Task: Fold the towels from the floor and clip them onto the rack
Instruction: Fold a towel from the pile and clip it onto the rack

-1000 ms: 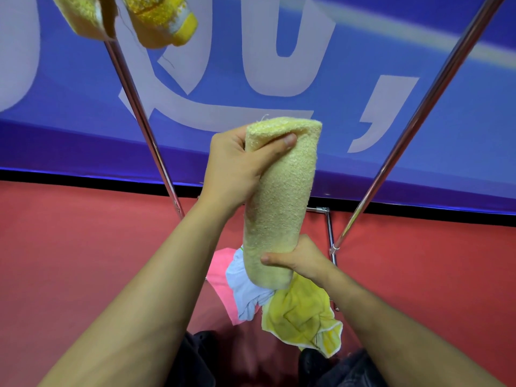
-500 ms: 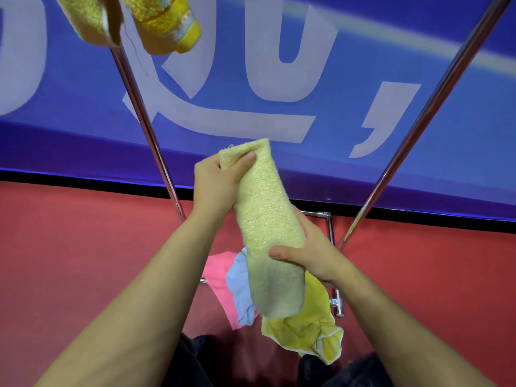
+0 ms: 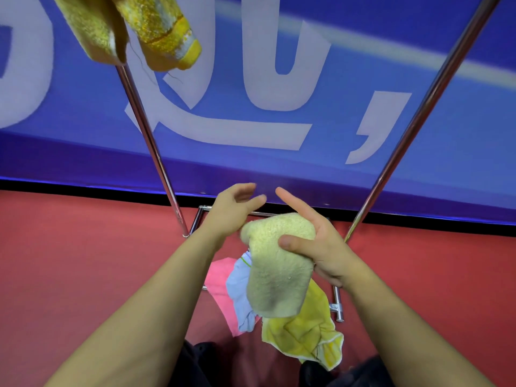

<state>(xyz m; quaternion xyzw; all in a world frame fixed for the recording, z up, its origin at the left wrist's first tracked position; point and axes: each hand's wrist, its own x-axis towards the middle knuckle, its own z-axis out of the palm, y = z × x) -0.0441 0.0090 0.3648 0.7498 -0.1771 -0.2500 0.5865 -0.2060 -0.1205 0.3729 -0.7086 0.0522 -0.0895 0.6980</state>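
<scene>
A pale yellow terry towel (image 3: pixel 276 275), folded over, hangs from my right hand (image 3: pixel 315 247), whose thumb presses it against the palm while the fingers point up. My left hand (image 3: pixel 237 208) is just left of the towel's top, fingers spread, holding nothing. On the red floor below lie a pink towel (image 3: pixel 220 286), a light blue towel (image 3: pixel 240 291) and a bright yellow towel (image 3: pixel 304 333). Two yellow towels (image 3: pixel 131 26) hang from the rack at the top left.
The rack's two chrome uprights, the left pole (image 3: pixel 150 143) and the right pole (image 3: pixel 418 118), slant up from a chrome base frame (image 3: pixel 336 305) on the floor. A blue banner with white letters (image 3: pixel 251 107) stands right behind the rack. My dark trousers show at the bottom edge.
My left hand has let go of the towel's top and opened. The towel has come down and folded over, now held only by my right hand.
</scene>
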